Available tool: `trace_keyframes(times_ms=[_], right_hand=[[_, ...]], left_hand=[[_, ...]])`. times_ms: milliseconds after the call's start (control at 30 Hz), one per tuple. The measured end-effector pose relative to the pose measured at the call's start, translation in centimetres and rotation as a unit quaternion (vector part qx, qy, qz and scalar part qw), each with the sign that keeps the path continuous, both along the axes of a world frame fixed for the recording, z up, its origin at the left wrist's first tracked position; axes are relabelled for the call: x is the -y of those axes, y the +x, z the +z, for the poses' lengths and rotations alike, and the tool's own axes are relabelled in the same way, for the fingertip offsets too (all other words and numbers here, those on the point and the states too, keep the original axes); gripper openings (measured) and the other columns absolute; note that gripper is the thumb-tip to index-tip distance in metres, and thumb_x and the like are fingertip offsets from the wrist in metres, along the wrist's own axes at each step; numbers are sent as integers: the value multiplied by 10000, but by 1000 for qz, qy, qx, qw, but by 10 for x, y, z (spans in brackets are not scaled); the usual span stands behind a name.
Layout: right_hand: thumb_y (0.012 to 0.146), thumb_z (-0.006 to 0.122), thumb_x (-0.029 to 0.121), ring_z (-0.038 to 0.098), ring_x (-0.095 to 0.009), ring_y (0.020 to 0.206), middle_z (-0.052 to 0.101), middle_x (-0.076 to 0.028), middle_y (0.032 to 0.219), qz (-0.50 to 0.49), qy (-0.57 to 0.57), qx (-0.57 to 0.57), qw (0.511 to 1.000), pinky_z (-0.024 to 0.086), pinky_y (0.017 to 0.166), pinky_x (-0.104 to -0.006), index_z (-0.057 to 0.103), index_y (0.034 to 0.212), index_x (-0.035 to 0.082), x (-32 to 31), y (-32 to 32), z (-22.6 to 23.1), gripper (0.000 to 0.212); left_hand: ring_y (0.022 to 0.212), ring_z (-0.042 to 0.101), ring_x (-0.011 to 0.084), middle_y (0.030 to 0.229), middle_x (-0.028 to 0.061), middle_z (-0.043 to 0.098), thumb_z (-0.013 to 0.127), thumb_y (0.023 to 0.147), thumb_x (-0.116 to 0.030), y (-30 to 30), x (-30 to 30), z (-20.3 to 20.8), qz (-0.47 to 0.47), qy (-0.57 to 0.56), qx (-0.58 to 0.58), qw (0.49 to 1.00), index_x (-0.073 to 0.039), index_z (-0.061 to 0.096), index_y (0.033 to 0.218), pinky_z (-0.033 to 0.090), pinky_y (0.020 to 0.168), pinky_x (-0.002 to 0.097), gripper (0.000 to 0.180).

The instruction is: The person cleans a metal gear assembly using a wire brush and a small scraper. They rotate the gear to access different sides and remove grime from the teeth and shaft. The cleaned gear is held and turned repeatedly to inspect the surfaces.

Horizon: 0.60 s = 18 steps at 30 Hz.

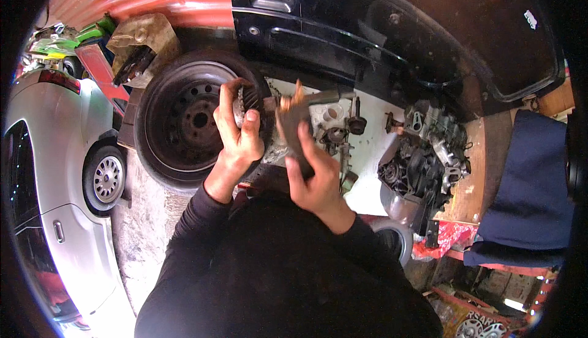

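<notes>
My left hand [236, 132] grips a toothed metal gear [250, 100] between curled fingers and thumb, above the right side of a large wheel. From the gear a shaft [331, 98] seems to run rightward; its middle is covered. My right hand [318, 175] is closed on a dark, flat, brownish tool [290, 126], held across the shaft. Motion smears its upper end, so I cannot tell its kind or whether it touches the shaft.
The tyre and steel rim [190, 74] lie at the left. Behind stands a black vehicle panel [318, 37]. Metal parts [334, 134] rest on a white surface [367, 182], beside an engine assembly [422, 166]. A silver car [79, 172] stands far left, a dark blue cloth [527, 178] hangs right.
</notes>
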State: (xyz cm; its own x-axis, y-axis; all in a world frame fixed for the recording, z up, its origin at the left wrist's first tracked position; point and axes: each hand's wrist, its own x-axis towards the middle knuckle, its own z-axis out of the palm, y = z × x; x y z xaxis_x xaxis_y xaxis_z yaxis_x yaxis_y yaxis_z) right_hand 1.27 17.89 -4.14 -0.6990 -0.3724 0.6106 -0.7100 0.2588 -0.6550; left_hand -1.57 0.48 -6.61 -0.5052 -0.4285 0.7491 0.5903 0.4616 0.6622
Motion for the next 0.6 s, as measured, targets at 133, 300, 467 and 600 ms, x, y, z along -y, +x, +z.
trace_keyframes(times_ms=[133, 300, 467, 600], right_hand=[[875, 679, 115, 699, -383, 1040, 642, -260, 1259, 2, -29, -16, 999, 559, 878, -406, 495, 1436, -3, 6, -5, 3, 603], [923, 607, 104, 675, -351, 1116, 630, -290, 1268, -25, -3, 104, 994, 543, 914, -405, 433, 1459, -57, -19, -6, 6, 586], [932, 601, 99, 690, -357, 1087, 632, -251, 1285, 5, 37, 27, 999, 563, 889, -385, 470, 1459, 4, -9, 0, 13, 552], [924, 614, 112, 684, -377, 1090, 635, -238, 1285, -16, 28, 97, 995, 560, 894, -399, 474, 1467, 37, -9, -4, 17, 565]], left_hand=[[715, 638, 275, 853, 175, 630, 563, 915, -400, 3, -1, 0, -8, -45, -6, 999, 97, 519, 1223, 512, 677, 362, 586], [763, 661, 290, 909, 204, 642, 613, 891, -405, 4, 8, 1, -22, -94, 46, 994, 97, 519, 1219, 525, 707, 382, 607], [789, 651, 296, 973, 219, 646, 617, 901, -426, -1, 13, -5, -34, -41, 12, 999, 116, 492, 1248, 526, 732, 387, 656], [765, 644, 298, 960, 222, 642, 630, 901, -428, -8, 20, -4, 0, -67, -5, 998, 117, 485, 1261, 523, 715, 381, 669]])
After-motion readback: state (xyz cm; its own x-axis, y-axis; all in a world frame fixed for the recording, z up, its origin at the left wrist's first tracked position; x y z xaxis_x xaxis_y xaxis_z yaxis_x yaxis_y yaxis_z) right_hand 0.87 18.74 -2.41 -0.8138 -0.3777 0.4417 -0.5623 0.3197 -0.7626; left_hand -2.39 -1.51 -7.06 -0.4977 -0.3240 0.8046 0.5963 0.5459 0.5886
